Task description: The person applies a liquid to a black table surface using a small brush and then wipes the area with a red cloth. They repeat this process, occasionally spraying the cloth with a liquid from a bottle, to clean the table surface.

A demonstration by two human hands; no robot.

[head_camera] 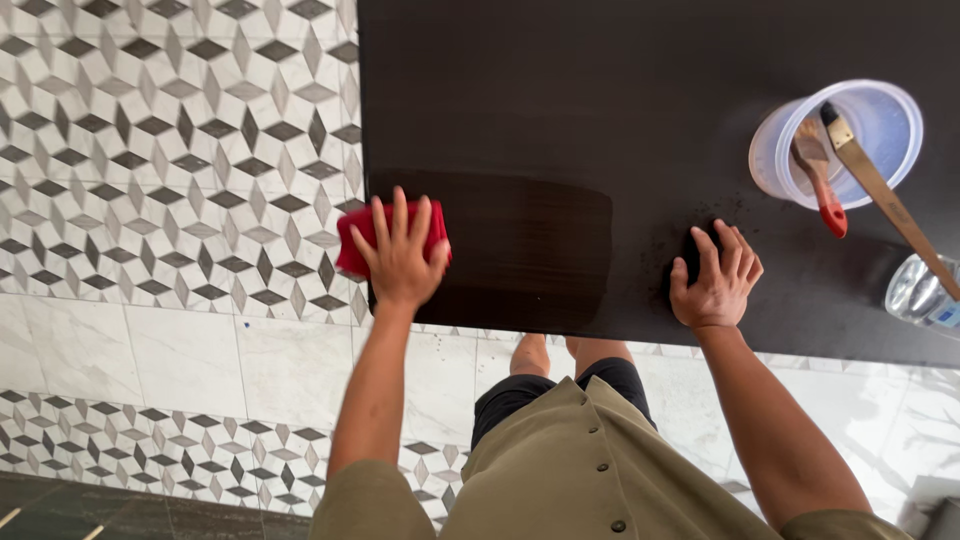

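Cloth, red, under spread left-hand fingers at bench corner. Right-hand fingers splayed flat, bracing. Best w/ even pressure, overlapping passes beyond fingertips along grain.

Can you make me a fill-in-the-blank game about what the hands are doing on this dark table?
1. The left hand presses a ____ cloth at the table corner.
2. The right hand lies ____ on the table, holding nothing.
3. Two brushes stand in a clear plastic ____ near the right hand.
4. The shorter brush has a ____ handle.

Missing words: red; flat; tub; red
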